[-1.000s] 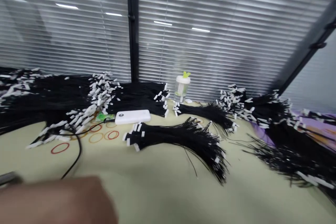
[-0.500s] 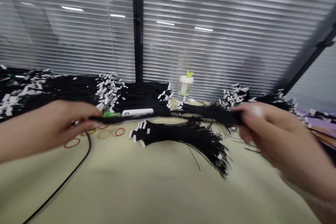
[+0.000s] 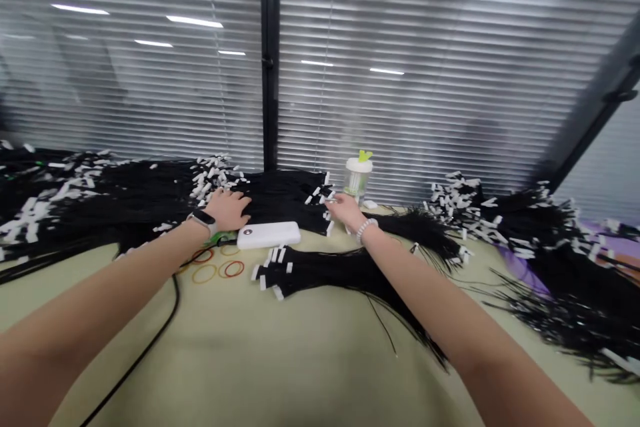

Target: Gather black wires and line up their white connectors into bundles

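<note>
My left hand [image 3: 227, 209] lies on the pile of black wires [image 3: 280, 190] at the back of the table, fingers apart and palm down. At the right end of that pile, my right hand [image 3: 346, 209] reaches in with its fingers close together on the white-tipped wire ends [image 3: 320, 195]. The fingertips are small and partly hidden there. In front of the hands lies a loose bundle of black wires [image 3: 320, 270] with white ends to the left; my right forearm covers part of it.
A white phone [image 3: 269, 235] lies between the forearms, near several rubber bands [image 3: 204, 273]. Behind my right hand stands a clear cup with a white lid [image 3: 359, 165]. More black wires [image 3: 575, 307] spread at the right. A black cable [image 3: 150, 340] runs toward the front left.
Both hands have moved inward and farther back to the wire pile. The dark wire strand stretched between them has been let go. More wires show at the right.
</note>
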### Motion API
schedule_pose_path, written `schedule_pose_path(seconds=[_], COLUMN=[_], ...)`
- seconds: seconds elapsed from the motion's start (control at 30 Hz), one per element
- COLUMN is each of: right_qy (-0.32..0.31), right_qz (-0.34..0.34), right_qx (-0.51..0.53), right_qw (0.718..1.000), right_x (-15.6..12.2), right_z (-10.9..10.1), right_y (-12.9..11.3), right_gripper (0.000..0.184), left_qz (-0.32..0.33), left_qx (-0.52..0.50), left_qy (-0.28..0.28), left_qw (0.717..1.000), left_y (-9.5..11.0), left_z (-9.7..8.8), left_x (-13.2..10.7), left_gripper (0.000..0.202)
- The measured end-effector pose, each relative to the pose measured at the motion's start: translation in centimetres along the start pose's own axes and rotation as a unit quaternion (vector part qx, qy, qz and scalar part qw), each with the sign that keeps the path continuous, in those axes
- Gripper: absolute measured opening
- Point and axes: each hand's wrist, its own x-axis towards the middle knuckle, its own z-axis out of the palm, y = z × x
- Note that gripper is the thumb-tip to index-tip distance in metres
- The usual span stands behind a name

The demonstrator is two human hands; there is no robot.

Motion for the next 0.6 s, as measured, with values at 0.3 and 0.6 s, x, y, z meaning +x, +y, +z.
schedule_pose_path(seconds=[0.3,0.6], right_qy=[-0.049,-0.036], right_qz=[-0.021,-0.035], right_qx=[-0.171,-0.249], right_qw=[0.984,0.967], right_x=[0.1,-0.3], right_z=[-4.6,-4.4], right_y=[7.8,10.8], right_gripper=[0.032,0.035], left_qz=[0.025,0.101], left_qx=[-0.001,-0.075], left_qy=[0.017,0.014], left_qw=[1.000,0.992], left_y=[2.2,9.9], left_z=[-0.2,0.3], left_x=[0.6,0.8], left_gripper=[0.035,0.052])
